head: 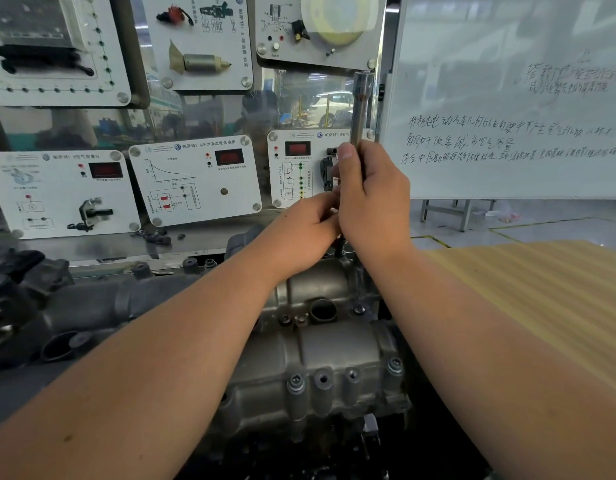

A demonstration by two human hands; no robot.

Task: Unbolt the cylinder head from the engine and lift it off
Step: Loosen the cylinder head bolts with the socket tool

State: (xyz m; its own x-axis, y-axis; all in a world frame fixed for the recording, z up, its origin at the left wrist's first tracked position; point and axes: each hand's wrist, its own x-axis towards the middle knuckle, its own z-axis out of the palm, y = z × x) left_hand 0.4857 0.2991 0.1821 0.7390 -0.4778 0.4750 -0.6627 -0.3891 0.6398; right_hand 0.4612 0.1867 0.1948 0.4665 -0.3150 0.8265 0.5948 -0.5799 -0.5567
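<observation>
Gripping a slim steel socket wrench (361, 109), both hands' fingers close above the ribbed cast cylinder head (320, 344).

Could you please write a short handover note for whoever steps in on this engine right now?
Right hand: grips the long steel socket wrench, held upright over the far end of the grey cast-metal cylinder head.
Left hand: fingers curled at the wrench's lower end; exactly what it holds is hidden.
The wrench's dark tip stands on a far-end bolt position.
Done: cannot tell how many bolts are loose.
Left: silver flanged bolts are seated along the near edge, another at the right corner. The head sits on the engine and has not yet been lifted.
</observation>
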